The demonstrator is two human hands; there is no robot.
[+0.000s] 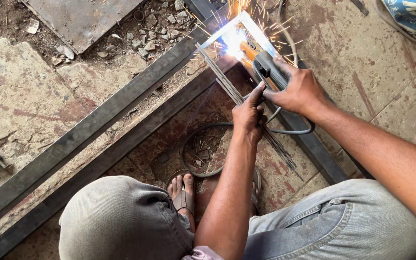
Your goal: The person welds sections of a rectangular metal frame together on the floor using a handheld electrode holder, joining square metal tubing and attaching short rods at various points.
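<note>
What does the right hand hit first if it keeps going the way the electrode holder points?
Likely the corner joint of the steel frame, where the arc flares: the right hand aims the electrode holder up-left at it. Depth is unclear.

Steel bars (87, 130) on stone floor (25, 106)

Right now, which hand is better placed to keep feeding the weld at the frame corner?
Right hand: it grips the electrode holder at the sparking corner joint. Left hand is full of spare welding rods.
</note>
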